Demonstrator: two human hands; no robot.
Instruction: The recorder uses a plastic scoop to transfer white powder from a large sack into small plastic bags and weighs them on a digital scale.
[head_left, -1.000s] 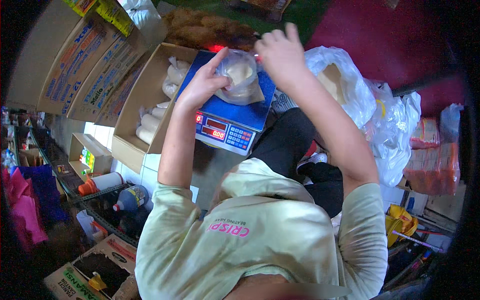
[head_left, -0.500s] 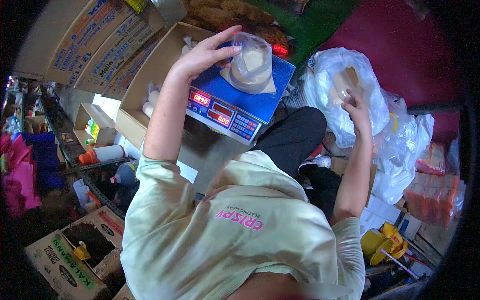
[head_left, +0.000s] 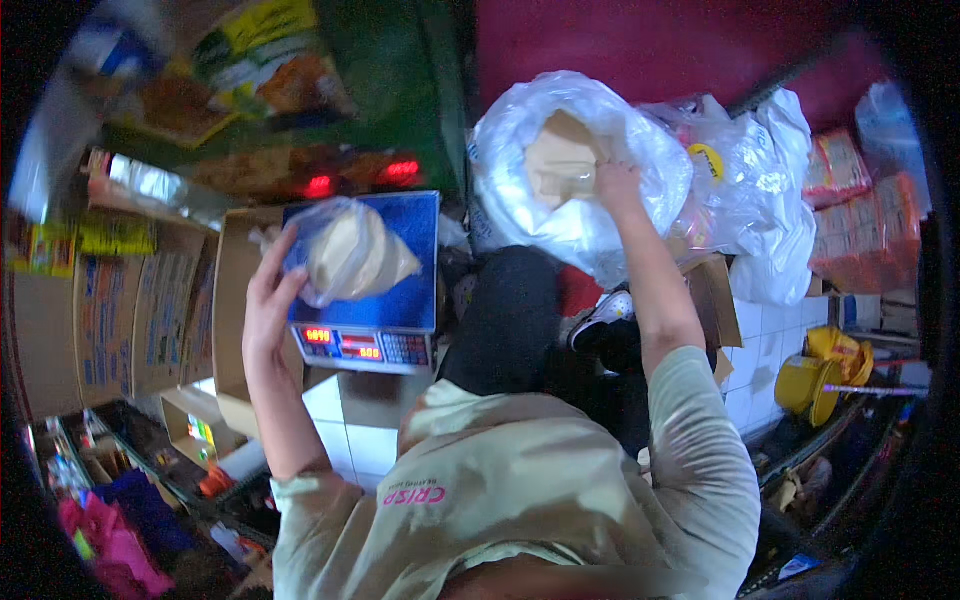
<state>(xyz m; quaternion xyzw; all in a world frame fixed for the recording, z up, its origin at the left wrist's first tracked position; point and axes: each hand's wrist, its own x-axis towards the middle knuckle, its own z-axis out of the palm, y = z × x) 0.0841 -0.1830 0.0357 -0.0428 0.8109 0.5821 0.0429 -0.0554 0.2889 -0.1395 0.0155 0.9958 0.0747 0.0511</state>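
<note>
A clear plastic bag of pale cream powder (head_left: 352, 258) rests, leaning, on the blue platform of a digital scale (head_left: 412, 312). My left hand (head_left: 270, 300) is at the bag's left side, thumb and fingers closed on its loose plastic mouth. On the right, a large white plastic sack (head_left: 500, 130) stands open with the same pale powder (head_left: 562, 140) inside. My right hand (head_left: 617, 183) reaches into this sack, at a clear plastic container (head_left: 572, 185) lying against the powder. Blur and the angle hide most of the right fingers, which look curled on the container's edge.
A tall open cardboard box (head_left: 243, 300) stands left of the scale. Knotted clear and white bags (head_left: 770, 190) lie right of the sack, beside orange packs (head_left: 866, 235). A yellow bucket (head_left: 808, 388) is at the lower right. My knee (head_left: 510, 310) lies between scale and sack.
The view has turned toward the right, so the sack sits nearer the middle. My right hand has gone deeper into the sack. The bag on the scale now leans over beside my left hand.
</note>
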